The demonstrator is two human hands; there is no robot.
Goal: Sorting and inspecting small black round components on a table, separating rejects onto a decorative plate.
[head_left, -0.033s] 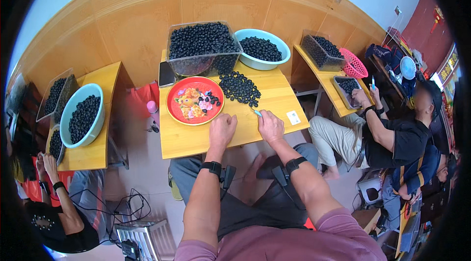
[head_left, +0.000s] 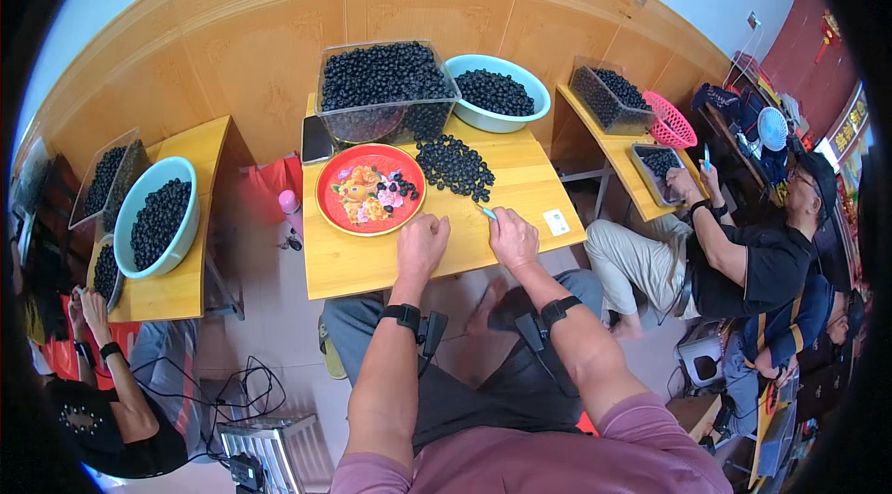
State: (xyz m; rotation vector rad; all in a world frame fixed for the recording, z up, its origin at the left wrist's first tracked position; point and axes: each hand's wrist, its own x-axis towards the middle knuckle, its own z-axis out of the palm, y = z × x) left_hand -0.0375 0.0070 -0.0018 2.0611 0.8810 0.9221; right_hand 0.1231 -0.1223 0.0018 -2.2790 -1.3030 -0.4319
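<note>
My left hand (head_left: 423,245) rests near the front edge of the yellow wooden table, right by a round red tray. Its fingers are curled closed; whatever they may hold is hidden. In my right hand (head_left: 513,238) is a small tool with a light-blue handle (head_left: 489,212), its thin tip pointing left and away from me. The red tray (head_left: 327,215) has a floral print and carries several small black round pieces (head_left: 402,187), berry-like, toward its right side. A loose pile of the same black pieces (head_left: 453,166) lies beyond my hands.
Behind the pile stand a clear bin (head_left: 386,85) and a light-blue basin (head_left: 539,113), both full of black pieces. A phone-like dark slab (head_left: 316,139) and a white card (head_left: 556,223) lie on the table (head_left: 520,169). Co-workers sit at tables left and right.
</note>
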